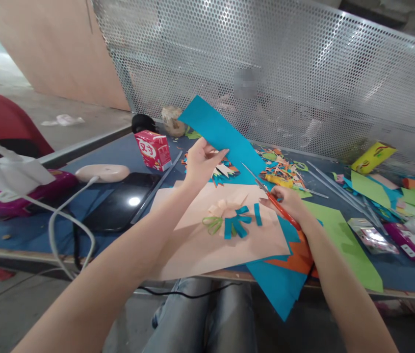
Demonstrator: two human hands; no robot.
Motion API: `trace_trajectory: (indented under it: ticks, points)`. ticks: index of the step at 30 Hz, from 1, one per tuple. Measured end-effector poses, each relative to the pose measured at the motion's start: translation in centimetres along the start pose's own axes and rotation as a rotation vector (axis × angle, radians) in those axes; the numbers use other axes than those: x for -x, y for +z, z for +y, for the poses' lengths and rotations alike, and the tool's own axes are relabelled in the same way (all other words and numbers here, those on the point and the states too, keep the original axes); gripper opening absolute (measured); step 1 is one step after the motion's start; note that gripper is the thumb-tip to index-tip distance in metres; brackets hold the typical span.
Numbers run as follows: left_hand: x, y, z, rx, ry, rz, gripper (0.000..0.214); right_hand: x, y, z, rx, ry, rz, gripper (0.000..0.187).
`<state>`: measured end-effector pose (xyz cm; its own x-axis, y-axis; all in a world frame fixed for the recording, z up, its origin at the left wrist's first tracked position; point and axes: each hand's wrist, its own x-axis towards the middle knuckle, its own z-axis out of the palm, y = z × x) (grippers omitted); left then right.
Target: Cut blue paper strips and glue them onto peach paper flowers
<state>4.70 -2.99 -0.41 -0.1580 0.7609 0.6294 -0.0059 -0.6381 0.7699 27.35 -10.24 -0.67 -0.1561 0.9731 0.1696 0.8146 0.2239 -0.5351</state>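
My left hand (pixel 202 163) pinches the lower edge of a long blue paper strip (pixel 222 133) and holds it up, slanting toward the back left. My right hand (pixel 287 202) grips red-handled scissors (pixel 271 197), whose blades point up-left at the strip's edge. Below the hands lies a peach paper sheet (pixel 207 245) with several cut blue slips (pixel 237 223) and green curled scraps (pixel 213 223) on it.
A red-and-white drink carton (pixel 153 149), a black tablet (pixel 122 203), a white cable (pixel 60 215) and a pink device (pixel 101 172) lie at the left. Green paper (pixel 343 240), blue and orange sheets, paper scraps, thin rods and packets cover the right. A perforated metal screen (pixel 284 63) stands behind.
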Motion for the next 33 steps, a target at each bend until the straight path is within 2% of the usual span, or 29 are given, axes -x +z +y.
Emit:
trace_trajectory:
  ticks: [8, 18, 23, 33]
  points:
    - [0.11, 0.32, 0.05, 0.013, -0.015, -0.011, 0.024, -0.03, 0.41, 0.27, -0.058, -0.006, -0.026, 0.046]
    - [0.23, 0.3, 0.31, 0.004, -0.03, -0.003, 0.025, 0.08, 0.15, -0.18, -0.008, -0.01, 0.005, 0.048]
    - [0.47, 0.53, 0.71, -0.014, -0.039, -0.022, 0.024, -0.05, 0.43, 0.09, -0.06, 0.008, -0.043, 0.049]
    - [0.49, 0.53, 0.66, -0.016, -0.041, -0.026, 0.023, -0.09, 0.25, -0.16, -0.03, 0.001, 0.011, 0.051]
